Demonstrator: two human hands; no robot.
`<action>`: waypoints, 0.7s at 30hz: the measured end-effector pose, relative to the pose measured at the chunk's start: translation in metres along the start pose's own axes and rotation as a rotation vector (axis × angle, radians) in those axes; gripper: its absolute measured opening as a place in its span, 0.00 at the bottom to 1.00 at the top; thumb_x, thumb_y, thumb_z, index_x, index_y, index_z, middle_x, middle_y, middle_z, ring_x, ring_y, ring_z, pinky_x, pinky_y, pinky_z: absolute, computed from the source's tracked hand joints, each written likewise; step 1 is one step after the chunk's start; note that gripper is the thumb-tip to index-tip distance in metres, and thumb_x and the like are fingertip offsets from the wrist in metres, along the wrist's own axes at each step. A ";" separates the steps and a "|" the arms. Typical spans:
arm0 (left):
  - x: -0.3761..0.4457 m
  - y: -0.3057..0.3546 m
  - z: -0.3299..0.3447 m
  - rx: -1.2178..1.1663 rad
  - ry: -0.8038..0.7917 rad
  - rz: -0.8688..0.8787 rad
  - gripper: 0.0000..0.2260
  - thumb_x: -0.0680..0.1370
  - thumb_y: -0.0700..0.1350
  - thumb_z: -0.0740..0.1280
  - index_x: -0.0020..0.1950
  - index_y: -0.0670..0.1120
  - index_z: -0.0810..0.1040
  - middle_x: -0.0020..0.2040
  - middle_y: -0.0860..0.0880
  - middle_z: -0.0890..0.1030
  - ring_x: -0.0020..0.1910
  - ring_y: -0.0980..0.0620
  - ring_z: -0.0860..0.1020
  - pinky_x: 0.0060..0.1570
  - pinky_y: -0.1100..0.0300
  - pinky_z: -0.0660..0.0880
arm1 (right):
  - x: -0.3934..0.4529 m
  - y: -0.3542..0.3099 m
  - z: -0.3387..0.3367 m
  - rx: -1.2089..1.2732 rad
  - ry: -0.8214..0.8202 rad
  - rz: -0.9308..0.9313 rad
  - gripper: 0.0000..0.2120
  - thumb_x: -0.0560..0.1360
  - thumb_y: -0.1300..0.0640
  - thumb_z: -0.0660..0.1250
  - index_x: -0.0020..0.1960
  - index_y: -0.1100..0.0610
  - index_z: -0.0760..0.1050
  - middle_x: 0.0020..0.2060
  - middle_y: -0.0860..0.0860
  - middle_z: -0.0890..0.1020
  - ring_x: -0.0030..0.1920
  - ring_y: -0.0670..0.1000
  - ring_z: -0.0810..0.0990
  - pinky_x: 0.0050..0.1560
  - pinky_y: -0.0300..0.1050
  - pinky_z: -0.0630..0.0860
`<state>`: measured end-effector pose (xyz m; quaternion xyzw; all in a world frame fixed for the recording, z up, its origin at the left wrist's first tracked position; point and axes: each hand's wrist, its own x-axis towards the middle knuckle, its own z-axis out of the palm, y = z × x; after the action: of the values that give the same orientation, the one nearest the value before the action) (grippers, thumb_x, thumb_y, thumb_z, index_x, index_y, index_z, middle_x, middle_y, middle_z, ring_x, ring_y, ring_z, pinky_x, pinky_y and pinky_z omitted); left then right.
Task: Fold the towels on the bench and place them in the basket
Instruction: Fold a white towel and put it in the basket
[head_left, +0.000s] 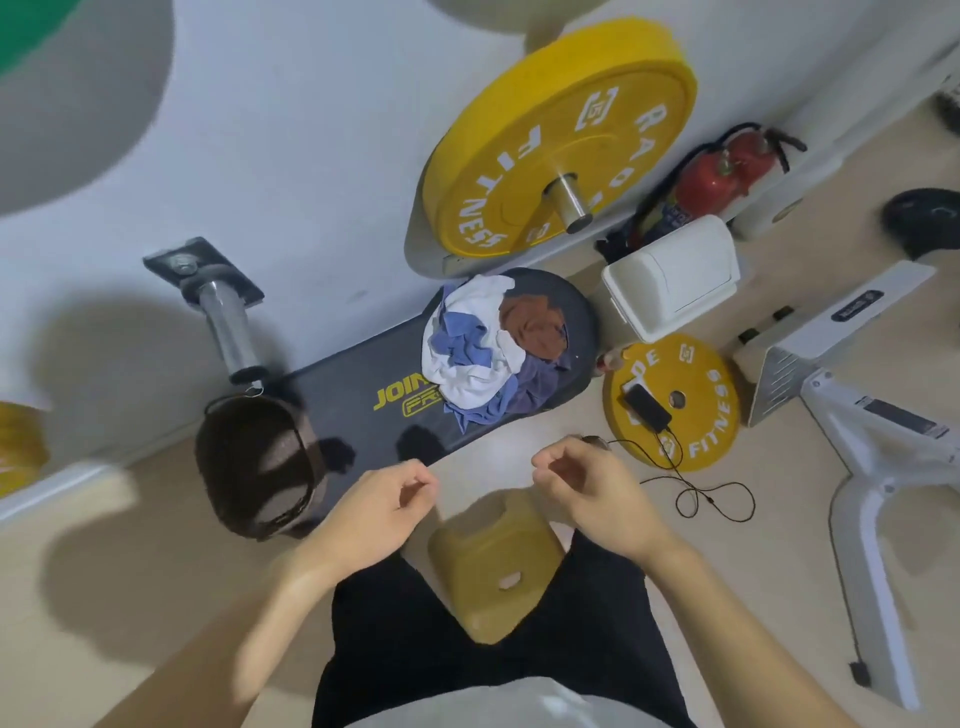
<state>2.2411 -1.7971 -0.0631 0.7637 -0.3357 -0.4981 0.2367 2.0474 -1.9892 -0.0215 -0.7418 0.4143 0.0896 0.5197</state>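
Landmark: small yellow plate (672, 402), flat on the floor.
On it: black phone (647, 408), its cable (717, 496) trailing onto the floor nearby.
Behind it: white bin (672, 275); further back, red extinguishers (719, 176).
Up left of it: large yellow plate (558, 140) on a wall peg.
Near side, left of it: yellow stool (493, 566).

We see the towels (488, 348) in a loose heap on the dark bench (358, 400), at 12 o'clock from our hands. The brown basket (260, 473) stands at 9 o'clock. Our left hand (384, 501) and right hand (587, 491) hover, loosely curled, holding nothing.
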 end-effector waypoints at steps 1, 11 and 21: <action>0.025 0.000 0.009 0.001 0.014 -0.024 0.05 0.80 0.53 0.62 0.48 0.59 0.77 0.42 0.63 0.82 0.43 0.63 0.80 0.47 0.62 0.76 | 0.024 0.017 -0.007 0.001 -0.022 0.014 0.02 0.77 0.50 0.68 0.49 0.47 0.79 0.42 0.41 0.83 0.45 0.42 0.81 0.47 0.33 0.76; 0.278 -0.019 0.123 -0.037 0.299 -0.272 0.08 0.80 0.44 0.62 0.48 0.41 0.77 0.43 0.45 0.80 0.43 0.46 0.78 0.44 0.52 0.73 | 0.296 0.162 -0.022 -0.048 -0.208 0.083 0.03 0.75 0.63 0.70 0.49 0.59 0.80 0.40 0.55 0.83 0.44 0.53 0.81 0.50 0.45 0.77; 0.413 -0.131 0.152 -0.137 0.441 -0.251 0.19 0.77 0.46 0.69 0.66 0.43 0.74 0.62 0.45 0.75 0.59 0.47 0.74 0.55 0.57 0.71 | 0.433 0.209 0.047 -0.570 -0.368 -0.220 0.22 0.65 0.55 0.80 0.56 0.57 0.78 0.58 0.55 0.78 0.57 0.55 0.76 0.58 0.43 0.73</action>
<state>2.2528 -2.0232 -0.4619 0.8717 -0.1439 -0.3666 0.2916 2.1913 -2.1998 -0.4319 -0.8687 0.1896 0.2771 0.3642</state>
